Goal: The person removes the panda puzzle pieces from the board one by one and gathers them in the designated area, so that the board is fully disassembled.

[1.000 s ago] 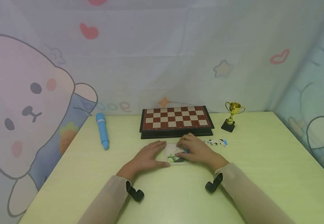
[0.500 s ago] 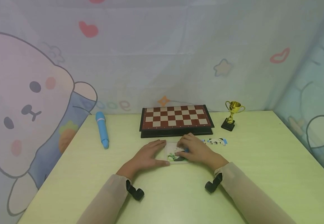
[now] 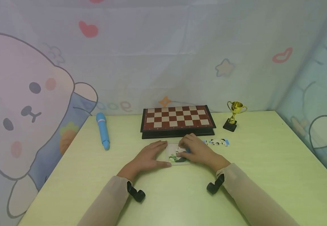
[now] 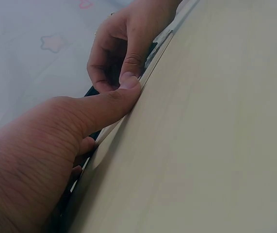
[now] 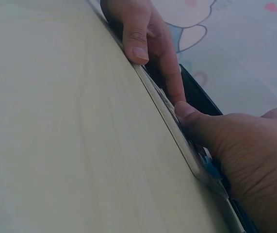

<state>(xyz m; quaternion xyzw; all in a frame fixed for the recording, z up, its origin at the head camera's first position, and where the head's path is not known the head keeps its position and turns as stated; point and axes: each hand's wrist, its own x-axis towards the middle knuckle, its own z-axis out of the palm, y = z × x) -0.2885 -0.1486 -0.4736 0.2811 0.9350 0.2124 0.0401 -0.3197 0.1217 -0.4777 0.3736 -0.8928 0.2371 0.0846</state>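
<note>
A small pale puzzle board lies flat on the table, with green, black and white panda pieces on its lower part. My left hand frames its left side, fingers extended to the far corner and thumb at the near edge. Over the board's right half, my right hand bends its fingers and thumb together on a white puzzle piece. A bit of blue shows beside those fingers, and the hand hides much of the board's right side. Loose panda puzzle pieces lie to the right.
Right behind the hands stands a folded chessboard case with a black rim. A gold trophy cup on a black base is at the back right. At the back left lies a blue toy microphone. A printed curtain closes the table's far side.
Both hands stay in nearly the same place. The white puzzle piece under my right fingers has shifted slightly on the board.
</note>
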